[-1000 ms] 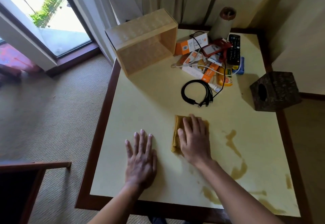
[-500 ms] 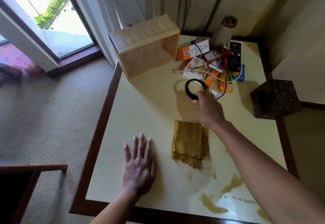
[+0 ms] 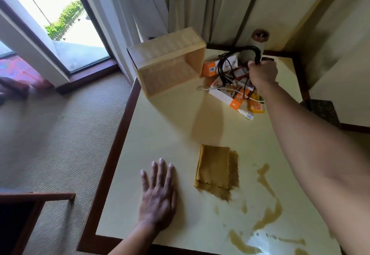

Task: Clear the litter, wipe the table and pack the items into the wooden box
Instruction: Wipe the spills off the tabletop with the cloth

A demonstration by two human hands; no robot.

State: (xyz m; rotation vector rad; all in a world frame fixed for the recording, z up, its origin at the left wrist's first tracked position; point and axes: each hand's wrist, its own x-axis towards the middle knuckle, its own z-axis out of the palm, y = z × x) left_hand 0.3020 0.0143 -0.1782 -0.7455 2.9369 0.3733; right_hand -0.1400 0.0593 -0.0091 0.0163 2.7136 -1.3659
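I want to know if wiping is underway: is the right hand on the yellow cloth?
No, the right hand is raised over the far clutter gripping a black cable, while the yellow cloth lies untouched on the table.

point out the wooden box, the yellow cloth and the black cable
wooden box (image 3: 170,44), head view, on its top panel
yellow cloth (image 3: 215,166), head view, on the folded top layer
black cable (image 3: 224,68), head view, on the hanging loops

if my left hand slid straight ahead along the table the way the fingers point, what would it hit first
Probably nothing for a long stretch. The left hand lies flat, fingers pointing up the bare table. The cloth stays off to its right. The wooden box looks like the first thing in line, though depth is unclear.
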